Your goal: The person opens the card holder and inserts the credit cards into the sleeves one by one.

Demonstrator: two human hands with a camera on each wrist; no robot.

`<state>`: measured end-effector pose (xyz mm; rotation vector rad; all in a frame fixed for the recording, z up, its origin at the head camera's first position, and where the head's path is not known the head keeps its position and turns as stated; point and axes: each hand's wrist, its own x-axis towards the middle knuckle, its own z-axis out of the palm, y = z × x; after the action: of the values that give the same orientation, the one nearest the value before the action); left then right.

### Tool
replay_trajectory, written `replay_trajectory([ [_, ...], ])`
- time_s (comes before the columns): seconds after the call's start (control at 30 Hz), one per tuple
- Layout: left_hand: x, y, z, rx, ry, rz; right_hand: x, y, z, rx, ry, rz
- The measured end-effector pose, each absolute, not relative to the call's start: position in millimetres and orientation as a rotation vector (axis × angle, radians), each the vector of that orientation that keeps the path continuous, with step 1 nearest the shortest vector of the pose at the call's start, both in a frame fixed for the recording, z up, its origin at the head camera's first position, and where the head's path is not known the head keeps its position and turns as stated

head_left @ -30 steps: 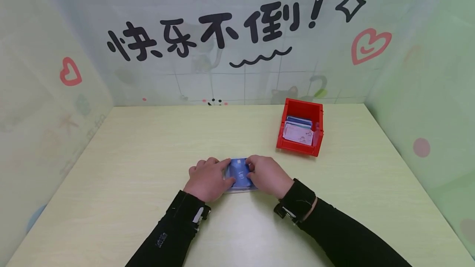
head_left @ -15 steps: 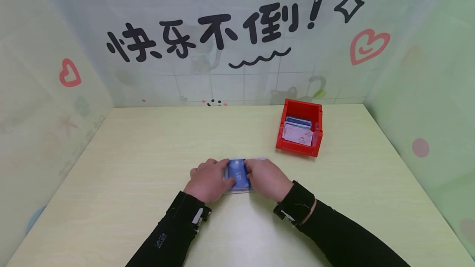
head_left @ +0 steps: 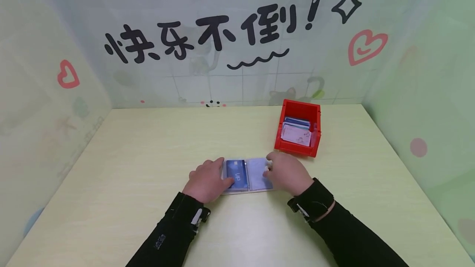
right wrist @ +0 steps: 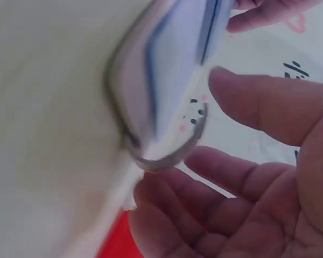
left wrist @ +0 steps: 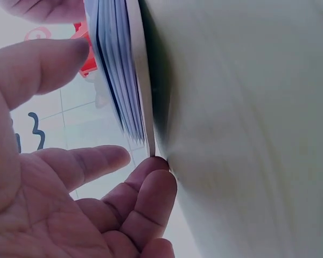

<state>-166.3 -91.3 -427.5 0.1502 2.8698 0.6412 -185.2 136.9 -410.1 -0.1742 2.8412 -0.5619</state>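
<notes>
A card holder (head_left: 259, 190) lies spread open on the table, a blue VIP card (head_left: 236, 172) in its left sleeve and a pale right page (head_left: 257, 173) beside it. At its left edge my left hand (head_left: 206, 180) holds the holder, thumb over the page side and fingertips against the cover's edge. My right hand (head_left: 291, 174) is by the right edge, fingers loosely bent. In the right wrist view, a curved strap (right wrist: 172, 156) sticks out from the holder against those fingers, with the thumb apart from it. Several stacked sleeves (left wrist: 116, 64) show edge-on in the left wrist view.
A red bin (head_left: 297, 150) stands behind and right of the holder, with several cards (head_left: 297, 134) inside. Printed fabric walls (head_left: 208, 85) enclose the wooden table (head_left: 159, 143) at the back and both sides.
My right hand has moved right, from the blue card to the holder's right edge, uncovering the pale right page. My left hand has stayed nearly in place.
</notes>
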Motion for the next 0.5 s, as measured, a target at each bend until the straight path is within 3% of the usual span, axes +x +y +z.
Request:
replay_trajectory([
  [0.5,-169,-92,-430,0.072,2.789,0.906,-186,138,-423,-0.281,2.838,-0.497],
])
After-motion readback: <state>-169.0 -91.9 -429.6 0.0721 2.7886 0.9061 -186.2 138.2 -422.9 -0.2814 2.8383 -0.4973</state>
